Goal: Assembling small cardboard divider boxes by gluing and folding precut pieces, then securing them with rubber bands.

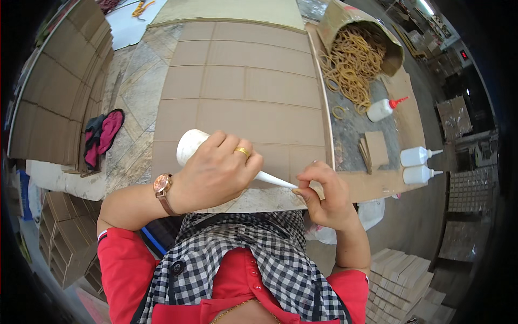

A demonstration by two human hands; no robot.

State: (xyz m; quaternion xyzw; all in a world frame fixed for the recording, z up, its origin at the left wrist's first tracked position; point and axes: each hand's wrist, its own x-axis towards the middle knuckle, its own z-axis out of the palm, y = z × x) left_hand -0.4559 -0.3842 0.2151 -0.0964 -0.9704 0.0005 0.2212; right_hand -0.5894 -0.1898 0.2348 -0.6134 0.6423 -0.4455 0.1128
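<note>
My left hand (pixel 218 171) is wrapped round a white squeeze bottle (pixel 189 146) that lies on its side, its base to the left and its long nozzle (pixel 276 180) to the right. At the nozzle's tip, the thumb and finger of my right hand (pixel 325 195) pinch together; whether anything small sits between them I cannot make out. Beneath both hands lies a flat brown cardboard sheet (pixel 243 113) marked with crossing lines into rectangles. The bottle is held above the sheet's near edge.
Rubber bands (pixel 353 65) spill from a tipped container (pixel 391 51) at the far right. Nearby stand a red-capped bottle (pixel 380 110), two white nozzle bottles (pixel 415 156) and small cardboard pieces (pixel 376 149). Stacked cardboard (pixel 54 92) rises at the left, beside pink-and-grey gloves (pixel 102 137).
</note>
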